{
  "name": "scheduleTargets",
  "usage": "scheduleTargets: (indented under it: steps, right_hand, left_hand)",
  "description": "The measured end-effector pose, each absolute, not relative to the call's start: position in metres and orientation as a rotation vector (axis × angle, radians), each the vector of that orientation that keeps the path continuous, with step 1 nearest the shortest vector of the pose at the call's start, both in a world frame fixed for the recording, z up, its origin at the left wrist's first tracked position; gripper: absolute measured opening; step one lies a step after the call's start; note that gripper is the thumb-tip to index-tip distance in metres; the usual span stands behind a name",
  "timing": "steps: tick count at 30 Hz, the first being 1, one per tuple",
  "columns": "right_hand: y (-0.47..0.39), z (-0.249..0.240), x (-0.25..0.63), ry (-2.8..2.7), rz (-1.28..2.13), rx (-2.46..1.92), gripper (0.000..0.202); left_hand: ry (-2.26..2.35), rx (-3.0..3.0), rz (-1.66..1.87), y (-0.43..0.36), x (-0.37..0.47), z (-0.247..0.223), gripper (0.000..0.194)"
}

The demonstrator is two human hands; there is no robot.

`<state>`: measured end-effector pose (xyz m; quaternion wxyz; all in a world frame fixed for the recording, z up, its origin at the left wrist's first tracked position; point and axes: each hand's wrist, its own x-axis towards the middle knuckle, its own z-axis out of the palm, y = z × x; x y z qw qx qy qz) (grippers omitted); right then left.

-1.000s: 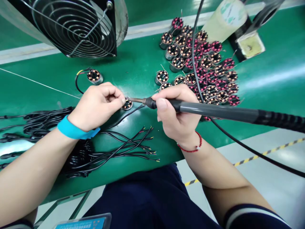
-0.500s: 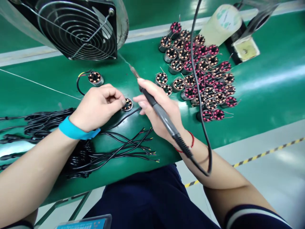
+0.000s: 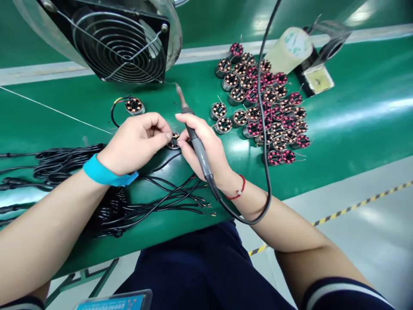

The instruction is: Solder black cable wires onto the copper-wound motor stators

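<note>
My left hand (image 3: pixel 138 140), with a blue wristband, pinches at the left edge of a small round coil (image 3: pixel 173 141) on the green table. What its fingertips hold is too small to make out. My right hand (image 3: pixel 206 148) holds a soldering iron (image 3: pixel 199 148), its metal tip pointing up and away towards the fan. The thumb and a fingertip of that hand touch the coil's right side. A black cable (image 3: pixel 166 162) runs to the coil from below. Another coil with a cable and coloured wires (image 3: pixel 134 106) stands behind my left hand.
A fan with a wire guard (image 3: pixel 125 56) stands at the back left. Many copper and pink coils (image 3: pixel 253 99) are grouped to the right, near a tape roll (image 3: pixel 290 49) and a sponge holder (image 3: pixel 318 79). Black cables (image 3: pixel 109 211) lie in front left. The iron's cord (image 3: pixel 265 129) hangs across the right.
My right hand has moved left to the coil, its fingers now touching it, and the iron has turned more upright. My left hand stays at the coil. The view has shifted slightly.
</note>
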<state>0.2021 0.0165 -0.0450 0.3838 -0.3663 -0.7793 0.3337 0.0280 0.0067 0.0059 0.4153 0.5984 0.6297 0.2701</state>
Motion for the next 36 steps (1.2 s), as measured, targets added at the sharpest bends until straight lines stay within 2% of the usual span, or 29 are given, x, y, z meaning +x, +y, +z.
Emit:
scheduleTargets:
  steps: [12,27,36]
  right_hand:
    - [0.0200,-0.0441,0.2000,-1.802,1.066,-0.881,0.046]
    - [0.0205,-0.0430,0.2029,-1.805,1.107,-0.869,0.049]
    - [0.0222,-0.0470,0.2002,-1.761,1.125,-0.836,0.050]
  left_hand:
    - [1.542,1.659,0.740,0.0025,0.0234,0.0017,0.008]
    - [1.564,1.574,0.731,0.0031,0.0243,0.0035,0.006]
    - [1.628,1.538,0.746,0.0020,0.0233,0.0033,0.012]
